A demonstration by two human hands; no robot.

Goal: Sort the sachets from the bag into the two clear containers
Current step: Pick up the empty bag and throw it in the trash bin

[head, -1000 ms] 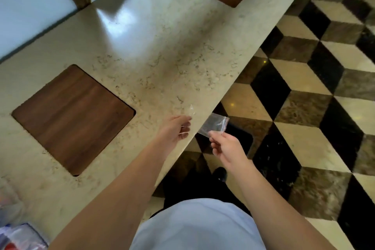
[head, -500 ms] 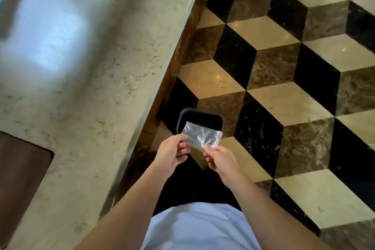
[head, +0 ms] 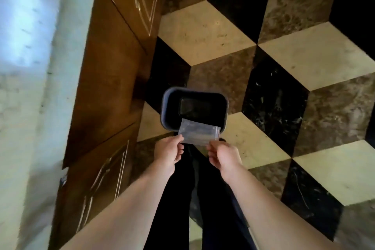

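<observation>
Head view. Gaze swung off the pale speckled stone table (head: 26, 107), now only a blurred strip at left; a second ago that surface filled most of the frame. Small clear crinkled plastic bag (head: 198, 133) now pinched at both near corners: left hand (head: 169, 151) clenched on left corner, right hand (head: 223, 155) clenched on right corner. A second ago held by right hand alone. Bag stretched flat, just above near rim of dark rectangular plastic bin (head: 194, 107) on the floor. Looks empty, though blur prevents certainty. Likely meaning: sachets already out, bag headed for disposal. Neither clear container in view, no sachets visible.

Surroundings: brown carved wooden cabinet front (head: 113, 79) below table edge, just left of bin; cube-patterned marble floor (head: 284, 67); dark trousers (head: 203, 199) beneath bag. Nothing between bag and bin opening.
</observation>
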